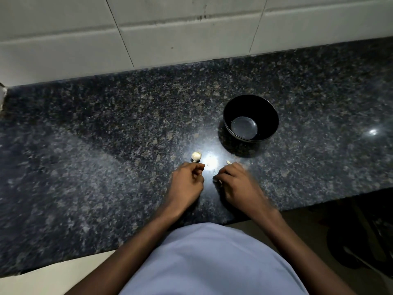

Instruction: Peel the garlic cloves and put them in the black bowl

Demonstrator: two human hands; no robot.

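Pale garlic clove (pixel 196 156) lies on the speckled stone counter (pixel 106 128), just beyond your left hand (pixel 187 183), whose fingers are curled; what they hold cannot be told. Your right hand (pixel 238 184) pinches a small whitish piece (pixel 228 162). The black bowl (pixel 251 118) stands farther back, to the right.

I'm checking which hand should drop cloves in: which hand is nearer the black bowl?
Right. The right hand is below and slightly left of the black bowl on the counter. The left hand is farther left, by a garlic clove.
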